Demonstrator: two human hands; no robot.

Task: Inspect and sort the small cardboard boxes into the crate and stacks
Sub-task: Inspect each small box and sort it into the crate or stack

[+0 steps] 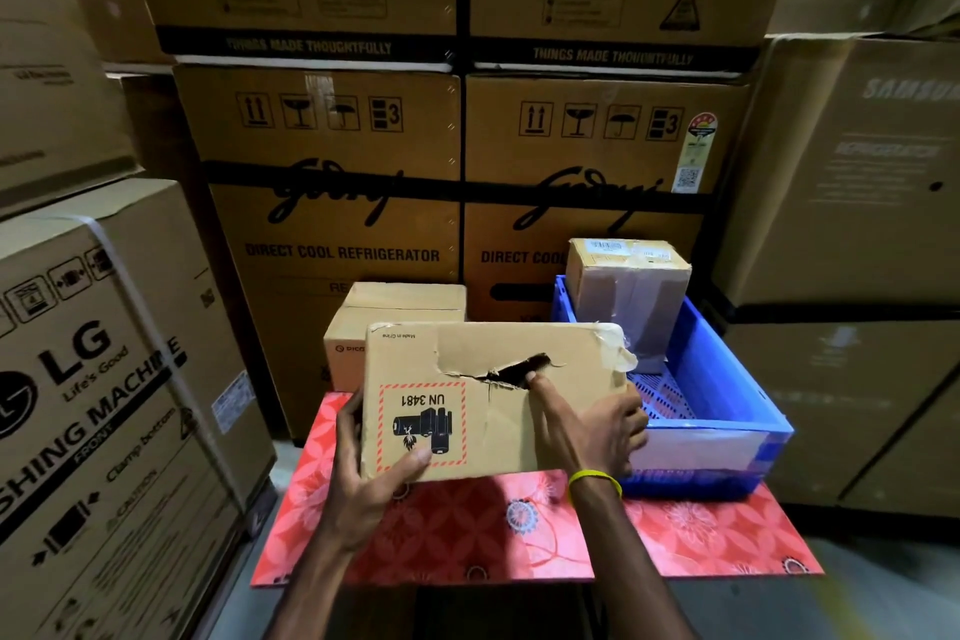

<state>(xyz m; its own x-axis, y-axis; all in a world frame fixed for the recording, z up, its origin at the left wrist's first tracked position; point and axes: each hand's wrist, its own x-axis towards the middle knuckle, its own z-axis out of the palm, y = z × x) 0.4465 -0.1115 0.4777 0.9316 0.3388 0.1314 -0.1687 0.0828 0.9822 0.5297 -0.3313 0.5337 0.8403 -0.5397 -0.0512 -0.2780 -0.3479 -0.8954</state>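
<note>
A flat cardboard box (498, 437) with a red UN 3481 label and a torn hole in its face stands tilted up over the table. My left hand (363, 473) grips its lower left corner, thumb on the label. My right hand (597, 426) holds the right side, its index finger pointing into the tear. Behind it a plain brown box (405, 307) sits on the table. To the right stands a blue crate (727, 379) with a taped box (628, 291) inside at its far end.
The low table wears a red flowered cloth (467, 530). Large appliance cartons wall it in: an LG washing machine carton (104, 405) at left, refrigerator cartons (337, 203) behind, a Samsung carton (857, 182) at right. A white sheet (696, 452) lies in the crate's near end.
</note>
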